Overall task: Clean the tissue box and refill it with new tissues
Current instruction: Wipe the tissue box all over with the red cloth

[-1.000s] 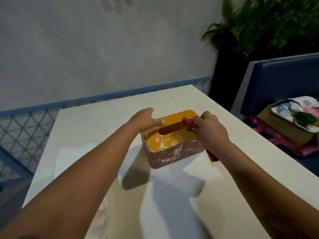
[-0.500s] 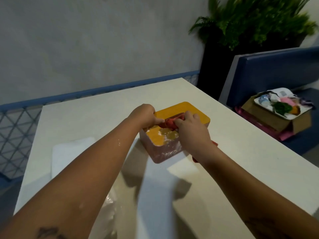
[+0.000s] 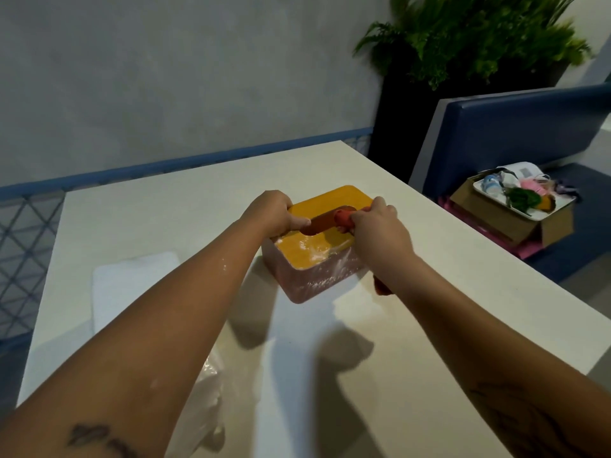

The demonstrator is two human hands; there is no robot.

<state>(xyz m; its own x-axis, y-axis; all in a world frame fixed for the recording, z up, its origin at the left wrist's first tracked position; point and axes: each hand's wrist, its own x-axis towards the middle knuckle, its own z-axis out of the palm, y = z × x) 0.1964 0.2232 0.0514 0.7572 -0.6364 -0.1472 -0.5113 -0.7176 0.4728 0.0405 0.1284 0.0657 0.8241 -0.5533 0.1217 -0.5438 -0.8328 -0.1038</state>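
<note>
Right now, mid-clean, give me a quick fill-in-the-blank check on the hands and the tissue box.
1. The right hand grips a ___ cloth at the slot in the top of the tissue box.
2. The left hand grips the edge of the box's yellow ___.
3. The white tissue stack lies on the ___, apart from the box.

Missing words: red; lid; table.
</note>
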